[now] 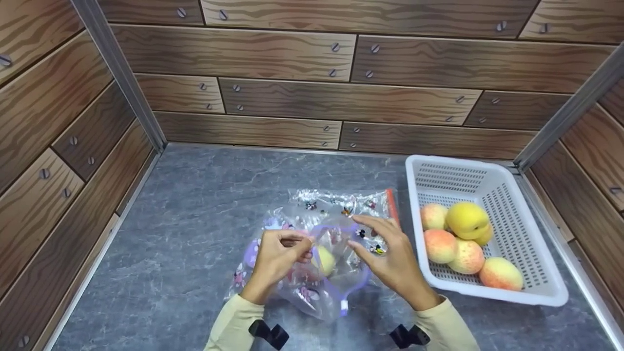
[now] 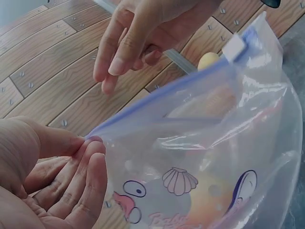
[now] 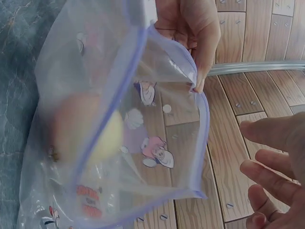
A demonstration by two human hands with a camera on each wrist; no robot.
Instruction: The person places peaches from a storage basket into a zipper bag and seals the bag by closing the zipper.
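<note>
A clear zip bag [image 1: 312, 295] with a purple zip edge, a white slider and printed cartoon figures stands with its mouth spread apart. Inside it lies a peach [image 3: 86, 126], seen blurred through the plastic. My left hand [image 1: 282, 256] pinches the bag's zip edge between thumb and fingertips, as the left wrist view shows plainly. My right hand [image 1: 390, 251] is to the right of the bag's mouth, thumb and fingers spread apart. Nothing sits between its fingers, and in the right wrist view a gap separates them from the bag.
At the right, a white plastic basket [image 1: 541, 234] holds several peaches [image 1: 466, 257] and a yellow fruit [image 1: 465, 219]. Another clear bag [image 1: 336, 197] with an orange-red edge lies flat behind the zip bag. Wood-patterned walls [image 1: 287, 97] enclose the grey tabletop [image 1: 195, 209].
</note>
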